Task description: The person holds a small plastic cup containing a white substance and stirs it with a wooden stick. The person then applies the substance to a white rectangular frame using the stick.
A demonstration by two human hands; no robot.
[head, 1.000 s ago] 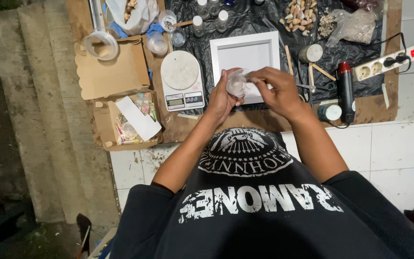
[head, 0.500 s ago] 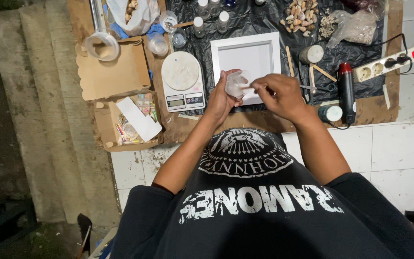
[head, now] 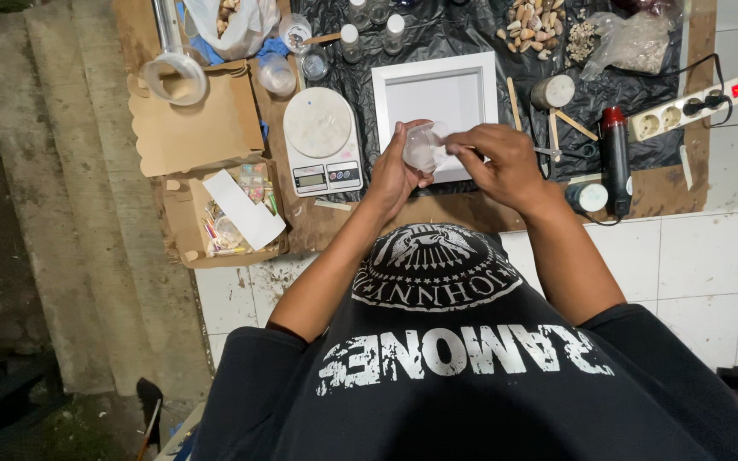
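My left hand grips a small clear plastic cup and holds it over the near edge of a white square frame. My right hand is pinched at the cup's right side, fingers closed on a thin stick that reaches into the cup; the stick is mostly hidden. Both hands hover above black plastic sheeting spread on the work board.
A white kitchen scale sits left of the frame. Open cardboard boxes lie further left. Seashells, small bottles, a heat gun, a power strip and wooden sticks surround the frame.
Both hands and the cup have shifted slightly; my right hand keeps working at the cup's rim. Nothing else moved.
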